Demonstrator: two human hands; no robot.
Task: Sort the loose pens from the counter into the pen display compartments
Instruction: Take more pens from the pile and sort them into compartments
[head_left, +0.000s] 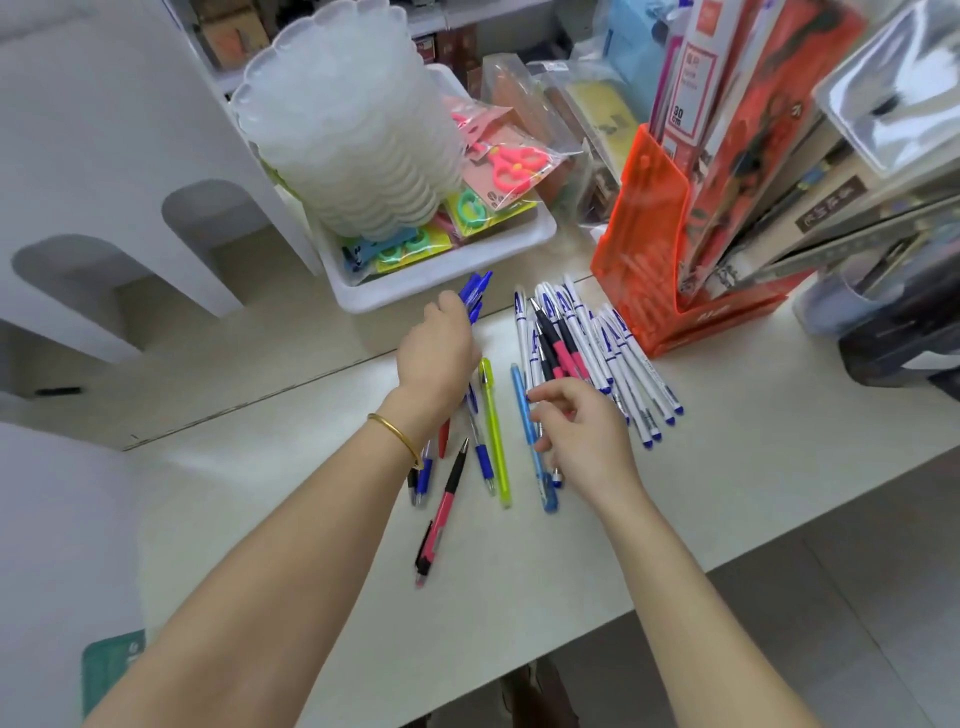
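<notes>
Gathering step, I reckon. Left hand (439, 343) grips bundle of blue plastic pens (475, 296), caps poking out past fingers. Right hand (582, 431) loosely curled over slim light-blue pen (519, 387), can't tell if pinching. White-barrelled pens (631, 364) fanned just beyond right fingertips. Next: secure grab, then find the matching compartment.

The pale flat counter (519, 597) looks smooth and matt. The stacked scalloped bowls (353, 119) are frosted plastic, the orange display stand (644, 249) glossy plastic.

Free: bare counter (519, 597) lay open toward the near edge | Blocked: white tray (415, 283) behind, orange stand (639, 234) right, pens (597, 343) between.
</notes>
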